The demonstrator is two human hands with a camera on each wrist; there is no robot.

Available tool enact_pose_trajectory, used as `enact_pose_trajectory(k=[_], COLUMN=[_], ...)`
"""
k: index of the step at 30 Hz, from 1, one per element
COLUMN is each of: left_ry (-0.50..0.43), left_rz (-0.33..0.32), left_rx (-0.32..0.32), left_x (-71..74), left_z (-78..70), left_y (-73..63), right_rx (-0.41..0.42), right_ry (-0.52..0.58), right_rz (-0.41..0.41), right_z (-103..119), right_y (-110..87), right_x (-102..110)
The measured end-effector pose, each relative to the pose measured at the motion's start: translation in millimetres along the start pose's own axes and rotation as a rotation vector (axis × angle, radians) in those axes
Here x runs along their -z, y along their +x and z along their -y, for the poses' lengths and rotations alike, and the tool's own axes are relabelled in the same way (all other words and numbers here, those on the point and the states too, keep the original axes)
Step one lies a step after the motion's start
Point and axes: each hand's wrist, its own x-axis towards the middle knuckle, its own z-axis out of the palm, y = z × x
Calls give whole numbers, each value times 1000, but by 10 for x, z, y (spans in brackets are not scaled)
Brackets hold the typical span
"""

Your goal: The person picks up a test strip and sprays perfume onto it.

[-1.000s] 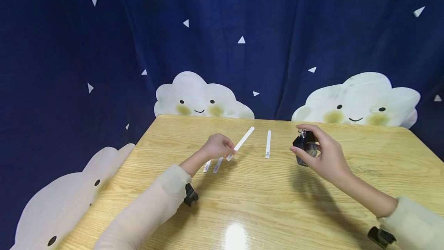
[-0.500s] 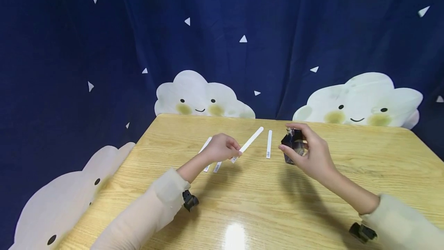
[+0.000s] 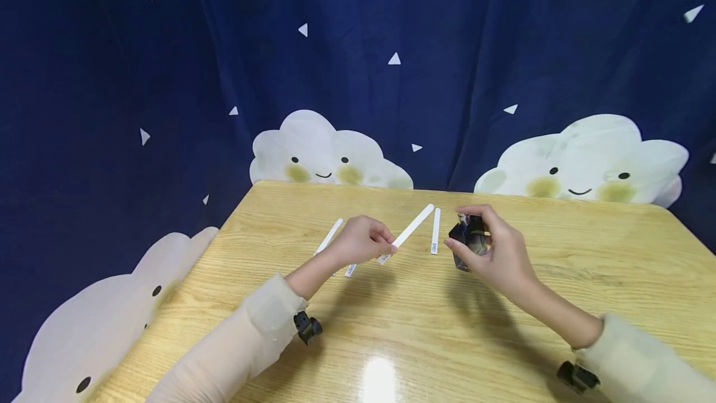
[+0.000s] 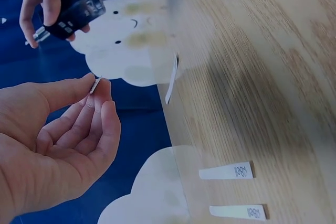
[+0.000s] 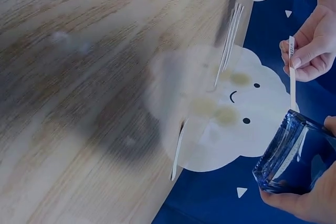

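Observation:
My left hand (image 3: 360,240) pinches a white paper test strip (image 3: 414,227) near its printed end, between thumb and index finger. The strip's rounded end points up and right. In my right hand (image 3: 506,260) is a dark glass perfume bottle (image 3: 468,229), gripped by its sides, with the index finger on top of the spray head (image 4: 41,34). The bottle is upright above the table, close to the right of the strip's far end. In the right wrist view the bottle's clear base (image 5: 278,156) overlaps the lower end of the held strip (image 5: 292,90).
One more strip (image 3: 435,232) lies on the wooden table (image 3: 391,328) between the hands. Further strips (image 4: 226,171) with printed ends lie left, partly hidden by my left hand in the head view. A dark blue curtain (image 3: 358,92) with clouds hangs behind the table.
My right hand has moved left with the perfume bottle. My left hand has shifted slightly right with its test strip, so strip and bottle are closer together.

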Motion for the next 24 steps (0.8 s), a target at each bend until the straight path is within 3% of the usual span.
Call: enact_pose_trajectory(k=[8, 17, 24], left_ry=[29, 32, 35], left_rz=[-5, -14, -23], left_rx=[-17, -11, -8], left_x=[-13, 0, 17], left_z=[-55, -66, -70], left_y=[-14, -32, -40], right_rx=[-41, -25, -41], right_ry=[-8, -40, -62], right_rz=[13, -37, -21], right_z=[35, 60, 31], right_y=[16, 59, 4], right_x=[20, 49, 24])
